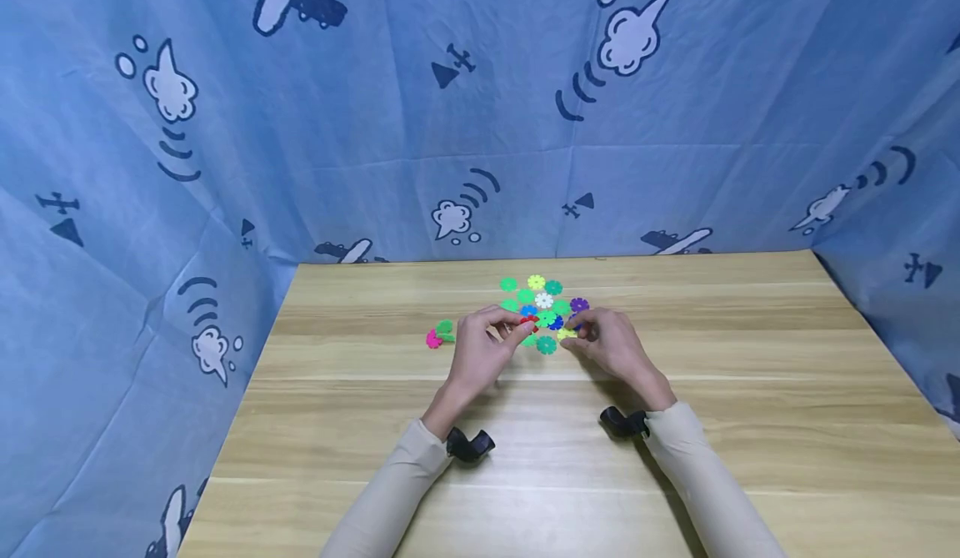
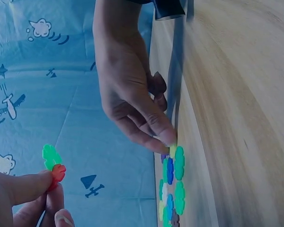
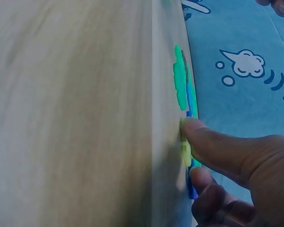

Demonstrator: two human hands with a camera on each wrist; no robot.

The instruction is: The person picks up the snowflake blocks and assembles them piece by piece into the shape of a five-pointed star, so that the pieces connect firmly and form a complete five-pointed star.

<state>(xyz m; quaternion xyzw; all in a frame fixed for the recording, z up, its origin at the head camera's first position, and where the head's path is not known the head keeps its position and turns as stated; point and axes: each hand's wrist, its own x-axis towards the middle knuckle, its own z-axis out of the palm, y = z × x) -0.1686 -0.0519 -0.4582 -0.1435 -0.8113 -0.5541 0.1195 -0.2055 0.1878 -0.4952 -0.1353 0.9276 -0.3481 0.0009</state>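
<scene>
The left hand [image 1: 480, 351] pinches a red disc [image 2: 58, 174] between thumb and fingers, and a bright green disc [image 2: 51, 157] is joined to it, both held above the table. At the right side of a group of coloured discs, the right hand [image 1: 611, 348] has its thumb and fingertips at a yellow disc [image 3: 186, 152] lying on the table. Green, blue, white and purple discs lie around there, among them a teal disc [image 1: 546, 345] and a white disc [image 1: 543, 300]. In the right wrist view, the thumb touches the yellow disc; whether the fingers grip it is partly hidden.
A pink disc [image 1: 433, 339] and green discs [image 1: 445, 326] lie together left of the left hand. The wooden table [image 1: 750, 358] reaches back to a blue patterned curtain [image 1: 510, 124]. Both wrists carry black camera mounts.
</scene>
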